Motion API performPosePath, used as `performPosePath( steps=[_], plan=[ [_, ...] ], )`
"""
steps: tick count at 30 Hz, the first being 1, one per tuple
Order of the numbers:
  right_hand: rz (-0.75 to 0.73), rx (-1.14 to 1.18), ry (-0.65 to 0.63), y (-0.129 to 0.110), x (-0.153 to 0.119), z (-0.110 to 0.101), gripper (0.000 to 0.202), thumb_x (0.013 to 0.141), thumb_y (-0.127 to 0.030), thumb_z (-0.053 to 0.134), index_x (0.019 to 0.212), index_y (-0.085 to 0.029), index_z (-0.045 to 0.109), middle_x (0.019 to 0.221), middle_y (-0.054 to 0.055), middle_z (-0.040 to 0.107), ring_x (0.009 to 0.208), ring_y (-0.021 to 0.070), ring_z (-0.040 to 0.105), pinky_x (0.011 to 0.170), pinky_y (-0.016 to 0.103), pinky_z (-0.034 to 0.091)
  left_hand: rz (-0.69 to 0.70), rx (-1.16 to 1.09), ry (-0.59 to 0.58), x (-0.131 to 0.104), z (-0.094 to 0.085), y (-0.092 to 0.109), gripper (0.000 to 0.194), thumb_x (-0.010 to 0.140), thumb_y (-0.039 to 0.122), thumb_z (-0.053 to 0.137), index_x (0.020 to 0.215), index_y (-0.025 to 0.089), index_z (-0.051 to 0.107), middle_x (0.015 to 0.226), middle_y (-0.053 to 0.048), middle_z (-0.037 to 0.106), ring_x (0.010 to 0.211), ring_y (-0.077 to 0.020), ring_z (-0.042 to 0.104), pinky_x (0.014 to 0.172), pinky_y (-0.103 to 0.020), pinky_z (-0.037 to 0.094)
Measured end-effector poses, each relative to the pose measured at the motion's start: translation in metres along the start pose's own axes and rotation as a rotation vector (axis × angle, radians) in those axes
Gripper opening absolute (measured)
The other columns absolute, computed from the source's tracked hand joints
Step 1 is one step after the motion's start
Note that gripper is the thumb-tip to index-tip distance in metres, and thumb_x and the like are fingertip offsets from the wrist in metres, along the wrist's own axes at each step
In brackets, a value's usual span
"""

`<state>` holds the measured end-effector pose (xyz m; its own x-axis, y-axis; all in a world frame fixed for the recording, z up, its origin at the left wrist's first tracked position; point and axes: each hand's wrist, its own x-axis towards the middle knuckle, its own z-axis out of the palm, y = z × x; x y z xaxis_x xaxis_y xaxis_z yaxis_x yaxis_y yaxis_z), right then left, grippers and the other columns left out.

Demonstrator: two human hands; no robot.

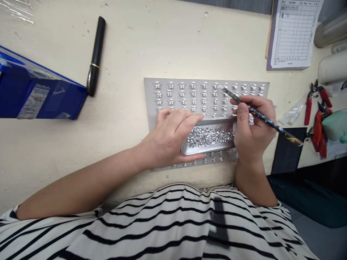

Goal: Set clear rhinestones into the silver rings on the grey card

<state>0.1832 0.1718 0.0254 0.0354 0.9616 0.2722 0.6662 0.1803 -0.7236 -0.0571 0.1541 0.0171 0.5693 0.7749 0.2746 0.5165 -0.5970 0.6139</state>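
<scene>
My left hand point(173, 135) is closed around the left end of a shallow metal tray point(191, 150), thumb along its near side and fingers along its far side. Many small shiny rhinestones point(210, 135) lie heaped in the tray. Beneath it is a grey board point(150, 94) set with rows of small silver bear-like pieces point(193, 93). In my right hand point(252, 126) is a dark patterned pen-like stick point(260, 115), pinched between thumb and fingers. Its pale tip is over the top row of pieces, right of the middle; whether it touches one I cannot tell.
A black pen point(96, 57) lies at the upper left, against a blue box point(43, 90). On the right are a form pad point(291, 36), red-handled pliers point(320, 133), a green roll point(336, 124) and a dark flat plate point(287, 153). Cylindrical containers point(332, 30) stand at the far right.
</scene>
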Motion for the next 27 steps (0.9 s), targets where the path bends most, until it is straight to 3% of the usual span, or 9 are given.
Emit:
performPosePath(
  steps=[4,13,21,24,27],
  plan=[
    [0.086,-0.033,0.034,-0.002,0.002,0.001,0.019,0.096,-0.036,0.056,0.111,-0.029,0.066,0.11,-0.001,0.066,0.107,0.0163,0.07,0.089,0.04,0.058,0.004,0.001,0.013,0.001,0.0,0.0,0.075,0.087,0.053,0.072,0.141,0.013,0.038,0.124,-0.017,0.064,0.111,-0.0311,0.063,0.096,-0.046,0.038],
    [0.085,-0.05,-0.001,-0.003,0.003,0.001,0.021,0.097,-0.037,0.053,0.114,-0.029,0.065,0.11,-0.001,0.069,0.104,0.0152,0.07,0.089,0.041,0.058,0.0,-0.008,0.021,0.001,0.001,0.0,0.075,0.087,0.053,0.073,0.142,0.015,0.038,0.124,-0.016,0.065,0.109,-0.0308,0.063,0.097,-0.046,0.037],
    [0.082,-0.03,0.065,-0.007,0.003,0.003,0.02,0.096,-0.035,0.056,0.111,-0.028,0.066,0.107,-0.001,0.07,0.104,0.0161,0.07,0.088,0.04,0.057,0.003,-0.016,0.016,0.001,0.0,-0.001,0.076,0.086,0.051,0.073,0.143,0.016,0.037,0.123,-0.016,0.064,0.108,-0.0314,0.063,0.097,-0.047,0.037],
    [-0.014,0.018,0.204,-0.012,0.002,0.001,0.016,0.095,-0.031,0.054,0.105,-0.027,0.067,0.097,-0.002,0.069,0.09,0.0142,0.071,0.079,0.037,0.056,-0.011,-0.028,-0.004,0.001,0.0,-0.001,0.079,0.086,0.052,0.074,0.145,0.018,0.034,0.126,-0.016,0.064,0.111,-0.0318,0.061,0.098,-0.048,0.037],
    [-0.182,0.123,0.316,-0.019,-0.002,-0.002,0.015,0.09,-0.031,0.052,0.084,-0.028,0.065,0.072,-0.006,0.062,0.06,0.0125,0.064,0.065,0.037,0.047,-0.016,-0.029,-0.005,0.001,0.0,-0.001,0.081,0.085,0.053,0.074,0.146,0.018,0.033,0.127,-0.017,0.063,0.112,-0.032,0.06,0.099,-0.048,0.037]
  ],
)
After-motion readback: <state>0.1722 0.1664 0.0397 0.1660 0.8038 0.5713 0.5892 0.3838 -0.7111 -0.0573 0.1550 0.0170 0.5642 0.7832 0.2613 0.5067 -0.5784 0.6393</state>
